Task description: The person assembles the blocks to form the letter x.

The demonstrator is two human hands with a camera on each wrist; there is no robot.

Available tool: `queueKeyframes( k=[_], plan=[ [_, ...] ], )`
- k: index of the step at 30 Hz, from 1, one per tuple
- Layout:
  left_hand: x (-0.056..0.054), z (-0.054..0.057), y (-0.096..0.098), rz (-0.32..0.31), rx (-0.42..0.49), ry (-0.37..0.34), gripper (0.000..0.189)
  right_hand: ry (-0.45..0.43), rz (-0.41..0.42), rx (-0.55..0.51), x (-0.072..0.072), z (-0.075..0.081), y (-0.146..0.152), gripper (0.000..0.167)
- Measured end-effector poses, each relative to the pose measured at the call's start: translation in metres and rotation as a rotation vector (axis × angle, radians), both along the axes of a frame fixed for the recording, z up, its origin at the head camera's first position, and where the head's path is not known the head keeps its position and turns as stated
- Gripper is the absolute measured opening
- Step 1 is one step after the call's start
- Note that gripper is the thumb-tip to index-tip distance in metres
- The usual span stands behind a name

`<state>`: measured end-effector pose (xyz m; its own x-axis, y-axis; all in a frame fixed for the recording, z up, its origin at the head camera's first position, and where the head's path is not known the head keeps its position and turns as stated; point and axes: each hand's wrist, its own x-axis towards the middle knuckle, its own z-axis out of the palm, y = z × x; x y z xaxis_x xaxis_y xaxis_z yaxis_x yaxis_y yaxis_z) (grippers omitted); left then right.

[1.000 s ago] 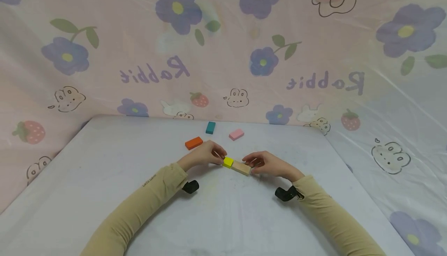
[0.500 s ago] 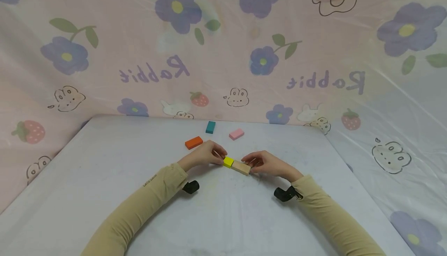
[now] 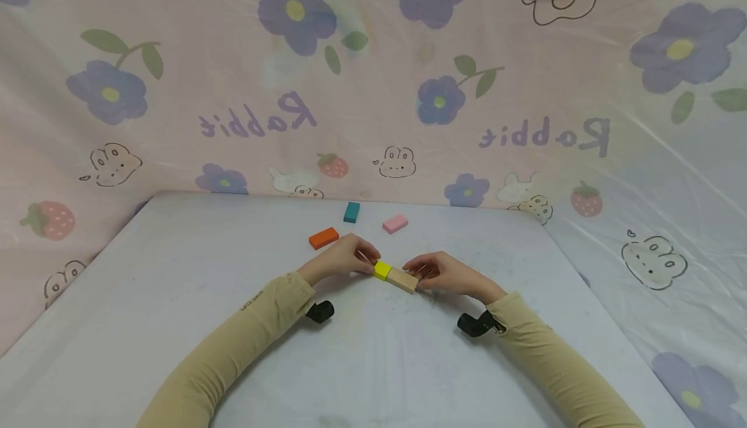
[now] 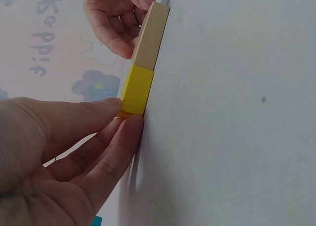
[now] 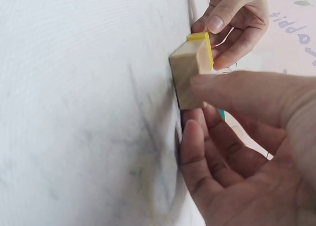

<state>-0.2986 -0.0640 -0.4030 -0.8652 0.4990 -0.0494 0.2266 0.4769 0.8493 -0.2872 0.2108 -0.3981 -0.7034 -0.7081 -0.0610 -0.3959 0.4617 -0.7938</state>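
Note:
A yellow block (image 3: 382,270) and a plain wooden block (image 3: 403,280) lie end to end on the white table, their ends meeting. My left hand (image 3: 345,258) is at the yellow block's outer end. In the left wrist view its thumb (image 4: 106,109) and fingertips pinch that end. My right hand (image 3: 450,275) holds the outer end of the wooden block. Its thumb (image 5: 222,90) presses the end face in the right wrist view, while other fingers curl beside and below it.
Behind the hands lie an orange block (image 3: 323,238), a teal block (image 3: 351,212) and a pink block (image 3: 395,223) on the white tabletop (image 3: 373,363). A printed curtain (image 3: 373,78) with flowers and rabbits rises along the table's back edge.
The right hand has shifted very slightly left along with the wooden block. The left hand stays at the yellow block, and the loose blocks lie as before.

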Motion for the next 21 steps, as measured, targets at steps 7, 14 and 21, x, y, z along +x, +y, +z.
queueKeyframes(
  k=[7,14,21],
  plan=[
    [0.0001,0.0016,0.0008,0.009,-0.007,-0.009,0.027,-0.028,0.012,0.0,-0.0015,0.0008,0.0011,0.042],
    [-0.0017,0.0015,-0.0002,-0.007,0.014,-0.025,0.027,-0.04,0.037,0.015,-0.0035,0.0031,0.0014,0.043],
    [-0.004,0.0056,-0.0067,-0.044,0.056,-0.022,0.032,-0.045,0.028,0.026,-0.0019,0.0055,-0.0016,0.04]
  ],
)
